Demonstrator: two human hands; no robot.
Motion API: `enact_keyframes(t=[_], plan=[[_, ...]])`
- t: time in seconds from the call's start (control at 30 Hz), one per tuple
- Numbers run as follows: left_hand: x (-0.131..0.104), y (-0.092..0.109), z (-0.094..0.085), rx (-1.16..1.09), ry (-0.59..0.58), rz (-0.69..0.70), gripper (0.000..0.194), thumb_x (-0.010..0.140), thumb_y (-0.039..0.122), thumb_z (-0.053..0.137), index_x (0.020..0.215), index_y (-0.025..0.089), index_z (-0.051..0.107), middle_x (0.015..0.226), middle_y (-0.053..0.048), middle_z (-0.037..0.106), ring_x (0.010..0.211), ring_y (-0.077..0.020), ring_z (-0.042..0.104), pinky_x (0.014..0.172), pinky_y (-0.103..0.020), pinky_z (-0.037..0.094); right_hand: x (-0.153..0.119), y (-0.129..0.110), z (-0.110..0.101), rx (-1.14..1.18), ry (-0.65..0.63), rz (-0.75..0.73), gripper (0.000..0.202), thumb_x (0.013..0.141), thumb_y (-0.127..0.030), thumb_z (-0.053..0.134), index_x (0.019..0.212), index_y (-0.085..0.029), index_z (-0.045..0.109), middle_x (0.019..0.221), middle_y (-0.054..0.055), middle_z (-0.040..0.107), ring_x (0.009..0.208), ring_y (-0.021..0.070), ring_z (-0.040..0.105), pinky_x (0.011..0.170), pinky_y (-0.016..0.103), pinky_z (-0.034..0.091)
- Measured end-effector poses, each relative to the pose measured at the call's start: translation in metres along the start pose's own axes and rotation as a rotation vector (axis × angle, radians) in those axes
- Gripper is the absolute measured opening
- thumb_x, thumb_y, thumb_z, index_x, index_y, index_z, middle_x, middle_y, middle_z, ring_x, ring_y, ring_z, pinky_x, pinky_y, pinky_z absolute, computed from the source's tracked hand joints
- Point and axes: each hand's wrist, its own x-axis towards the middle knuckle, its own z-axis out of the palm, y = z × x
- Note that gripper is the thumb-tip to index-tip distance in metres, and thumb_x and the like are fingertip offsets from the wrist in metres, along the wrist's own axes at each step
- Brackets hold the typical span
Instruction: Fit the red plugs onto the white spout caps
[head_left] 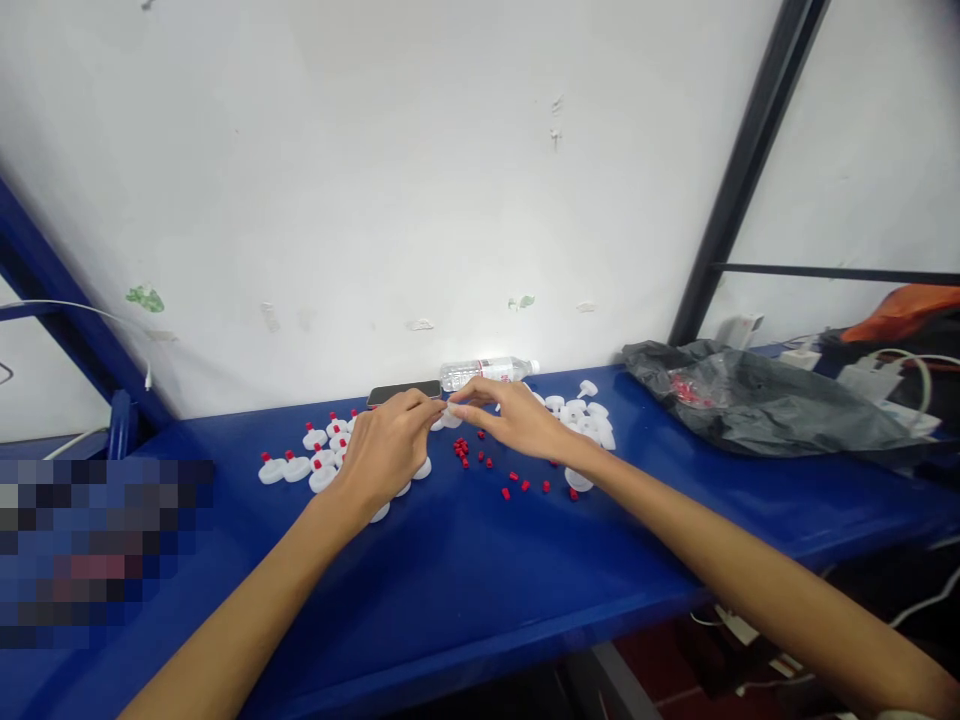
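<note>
My left hand (394, 440) and my right hand (514, 418) meet above the middle of the table, fingertips pinched together. Between them is a small white plastic nozzle cap (451, 416), partly covered by the fingers. Left of and beneath my left hand lie several white round nozzle caps (297, 468), many topped with red tips. A loose group of small red tips (461, 448) is scattered below and between the hands. Behind my right wrist sits a pile of white nozzle caps (592, 425) without red tips. Another white cap (578, 480) lies near my right forearm.
The blue table (465, 580) runs along a white wall. A clear bottle (487, 372) lies against the wall beside a dark phone (405, 393). At right is a dark plastic bag (757, 400), with a clear bag of red pieces (694, 388) on it.
</note>
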Motion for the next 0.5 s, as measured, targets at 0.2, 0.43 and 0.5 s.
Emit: enact_keyframes(t=[0.2, 0.43, 0.5], plan=[[0.002, -0.01, 0.004, 0.09, -0.153, -0.005, 0.03, 0.094, 0.014, 0.047, 0.105, 0.022, 0.073, 0.096, -0.007, 0.072, 0.095, -0.0244, 0.063, 0.055, -0.028, 0.039, 0.003, 0.003, -0.018, -0.38, 0.131, 0.004, 0.032, 0.102, -0.041, 0.044, 0.099, -0.021, 0.068, 0.087, 0.003, 0.073, 0.072, 0.0168, 0.062, 0.07, 0.03, 0.04], [-0.001, -0.02, 0.02, 0.101, -0.266, 0.113, 0.04, 0.08, -0.001, 0.045, 0.094, 0.02, 0.076, 0.083, -0.01, 0.07, 0.086, -0.027, 0.062, 0.066, -0.033, 0.047, 0.005, 0.005, -0.031, -0.491, 0.163, -0.008, 0.033, 0.101, -0.037, 0.041, 0.097, -0.02, 0.069, 0.085, 0.004, 0.073, 0.074, 0.0182, 0.062, 0.07, 0.031, 0.039], [-0.002, -0.022, 0.022, 0.075, -0.25, 0.118, 0.038, 0.082, 0.002, 0.045, 0.094, 0.021, 0.076, 0.082, -0.01, 0.07, 0.087, -0.0269, 0.064, 0.073, -0.035, 0.049, 0.006, 0.006, -0.035, -0.531, 0.164, 0.005, 0.033, 0.101, -0.036, 0.041, 0.096, -0.02, 0.069, 0.086, 0.005, 0.073, 0.075, 0.0186, 0.063, 0.071, 0.031, 0.039]])
